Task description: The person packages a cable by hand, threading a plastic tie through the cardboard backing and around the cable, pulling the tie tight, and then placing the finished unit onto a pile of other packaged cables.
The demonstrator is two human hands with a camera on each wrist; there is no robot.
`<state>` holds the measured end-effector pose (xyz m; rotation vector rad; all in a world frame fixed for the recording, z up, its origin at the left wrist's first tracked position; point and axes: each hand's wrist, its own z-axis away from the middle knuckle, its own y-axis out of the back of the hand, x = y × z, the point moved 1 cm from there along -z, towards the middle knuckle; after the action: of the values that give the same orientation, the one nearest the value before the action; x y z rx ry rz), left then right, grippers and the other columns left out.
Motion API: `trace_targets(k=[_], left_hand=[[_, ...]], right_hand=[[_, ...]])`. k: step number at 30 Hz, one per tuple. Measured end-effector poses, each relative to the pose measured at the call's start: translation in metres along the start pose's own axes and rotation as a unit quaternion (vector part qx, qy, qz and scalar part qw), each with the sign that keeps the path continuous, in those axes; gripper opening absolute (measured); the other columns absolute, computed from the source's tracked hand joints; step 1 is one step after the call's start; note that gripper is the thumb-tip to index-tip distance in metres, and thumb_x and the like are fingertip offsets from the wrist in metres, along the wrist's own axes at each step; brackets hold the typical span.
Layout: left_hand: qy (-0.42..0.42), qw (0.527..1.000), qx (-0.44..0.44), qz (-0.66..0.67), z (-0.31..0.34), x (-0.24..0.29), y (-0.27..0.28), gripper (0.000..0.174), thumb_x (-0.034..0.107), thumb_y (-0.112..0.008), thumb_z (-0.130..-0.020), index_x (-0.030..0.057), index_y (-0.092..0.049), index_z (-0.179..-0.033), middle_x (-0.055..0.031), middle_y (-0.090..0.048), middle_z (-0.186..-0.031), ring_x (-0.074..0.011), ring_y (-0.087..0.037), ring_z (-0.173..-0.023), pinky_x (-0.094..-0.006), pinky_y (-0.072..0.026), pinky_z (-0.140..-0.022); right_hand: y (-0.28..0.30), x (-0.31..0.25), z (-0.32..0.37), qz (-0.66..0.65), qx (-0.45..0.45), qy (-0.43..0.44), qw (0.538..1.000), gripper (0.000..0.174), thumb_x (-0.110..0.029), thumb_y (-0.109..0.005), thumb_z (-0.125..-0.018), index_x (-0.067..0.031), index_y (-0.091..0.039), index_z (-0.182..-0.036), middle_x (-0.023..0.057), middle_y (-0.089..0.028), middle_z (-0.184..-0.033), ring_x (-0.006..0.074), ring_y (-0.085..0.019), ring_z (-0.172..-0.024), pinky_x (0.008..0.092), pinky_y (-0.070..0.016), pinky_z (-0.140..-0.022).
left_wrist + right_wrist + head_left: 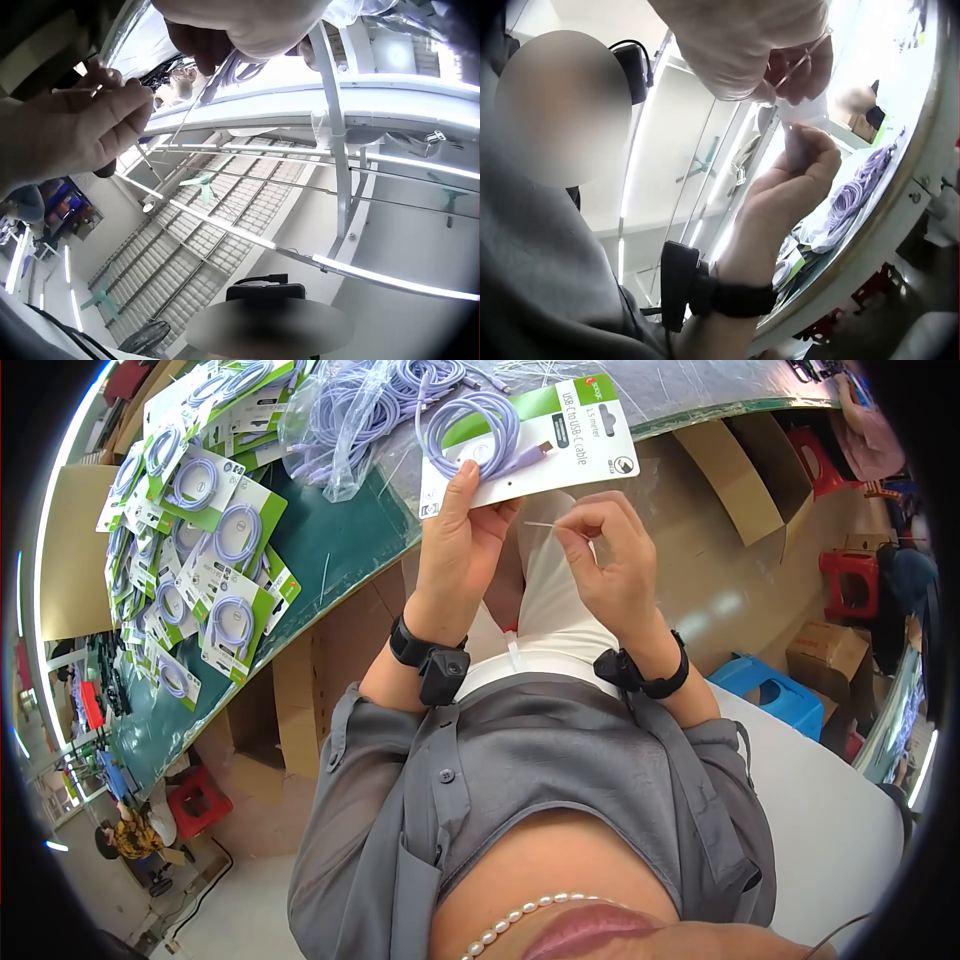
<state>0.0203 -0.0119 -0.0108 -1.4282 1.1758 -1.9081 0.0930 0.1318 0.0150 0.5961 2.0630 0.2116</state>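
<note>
My left hand [458,560] holds a white and green card [600,452], its thumb on the front and fingers behind. A coiled lilac USB-C cable [508,420] lies on the card's face. Just right of the card's lower edge, my right hand [612,555] pinches a thin white plastic strip [541,523] between thumb and forefinger. In the right wrist view the thin strip [804,56] crosses in front of the curled fingers, with the left hand [795,180] below. The left wrist view shows the right hand [97,124] at the left, close to the left hand.
Carded lilac cables [200,575] lie heaped on the green table [335,545] at left. Beside them is a clear plastic bag [350,425] with loose cables. A cardboard box [730,480], a blue stool [770,695] and a red stool [200,800] stand around.
</note>
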Motion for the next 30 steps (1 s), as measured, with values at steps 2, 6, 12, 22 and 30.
trace_targets(k=[2, 6, 12, 22, 30], left_hand=[[0.030, 0.999, 0.005, 0.039, 0.001, 0.000, 0.000, 0.030, 0.018, -0.054, -0.093, 0.0035, -0.048, -0.119, -0.0095, -0.059, -0.114, -0.0209, -0.058, -0.105, -0.0363, -0.0487, -0.087], [0.057, 0.995, 0.015, 0.077, 0.008, -0.001, -0.010, 0.021, 0.017, -0.053, -0.093, 0.0031, -0.052, -0.109, -0.0141, -0.061, -0.108, -0.0232, -0.060, -0.096, -0.0371, -0.0511, -0.081], [0.055, 0.996, 0.005, 0.075, 0.010, -0.006, -0.011, 0.025, 0.018, -0.052, -0.093, 0.0032, -0.051, -0.114, -0.0127, -0.060, -0.112, -0.0219, -0.059, -0.099, -0.0366, -0.0495, -0.084], [0.074, 0.996, -0.014, 0.044, 0.015, -0.011, -0.017, 0.031, 0.021, -0.054, -0.093, 0.0056, -0.049, -0.119, -0.0085, -0.059, -0.112, -0.0180, -0.057, -0.102, -0.0347, -0.0482, -0.084], [0.137, 0.990, 0.003, -0.019, 0.023, -0.005, 0.003, 0.027, 0.021, -0.057, -0.092, 0.0109, -0.051, -0.117, -0.0033, -0.061, -0.106, -0.0146, -0.058, -0.096, -0.0307, -0.0485, -0.080]], right_hand=[[-0.003, 0.008, 0.003, -0.007, 0.012, -0.019, 1.000, 0.008, 0.003, -0.062, -0.082, 0.0002, -0.057, -0.088, 0.0073, -0.060, -0.089, 0.0122, -0.056, -0.071, 0.0243, -0.0467, -0.065], [-0.009, 0.016, 0.000, -0.028, 0.047, -0.059, 0.997, 0.009, 0.003, -0.063, -0.079, -0.0003, -0.059, -0.086, 0.0066, -0.059, -0.084, 0.0136, -0.057, -0.071, 0.0254, -0.0469, -0.065], [-0.014, 0.015, 0.000, -0.066, 0.032, -0.075, 0.994, 0.012, 0.003, -0.062, -0.082, 0.0007, -0.058, -0.094, 0.0048, -0.060, -0.088, 0.0107, -0.058, -0.076, 0.0240, -0.0481, -0.069], [-0.025, 0.012, 0.002, -0.122, 0.038, -0.096, 0.987, 0.019, 0.002, -0.061, -0.084, 0.0016, -0.057, -0.103, 0.0064, -0.061, -0.094, 0.0106, -0.060, -0.078, 0.0244, -0.0491, -0.070], [-0.016, 0.033, 0.013, -0.073, -0.003, -0.054, 0.996, 0.022, 0.004, -0.058, -0.085, 0.0020, -0.056, -0.108, 0.0088, -0.062, -0.099, 0.0147, -0.061, -0.085, 0.0273, -0.0491, -0.076]])
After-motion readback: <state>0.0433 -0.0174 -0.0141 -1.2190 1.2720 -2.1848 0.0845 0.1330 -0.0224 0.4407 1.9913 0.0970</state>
